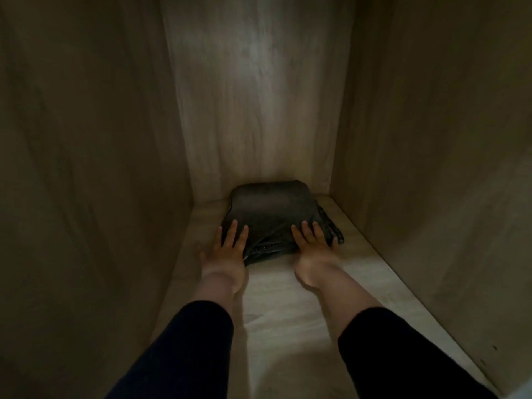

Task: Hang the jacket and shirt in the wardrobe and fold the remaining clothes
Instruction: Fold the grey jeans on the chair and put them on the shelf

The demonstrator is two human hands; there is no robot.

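A dark folded garment (272,210) lies at the back of a wardrobe shelf (276,298), its far edge against the back panel. My left hand (229,249) rests flat on its near left corner with straight fingers. On the near right corner my right hand (312,244) presses down the same way. Both arms reach in from the front in dark sleeves. A second dark layer with a ribbed edge shows under the garment at the right (334,228).
Light wooden walls close the compartment in: the left side panel (86,168), the back panel (259,96) and the right side panel (431,139). The shelf's bare pale surface stretches from the garment towards me. The light is dim.
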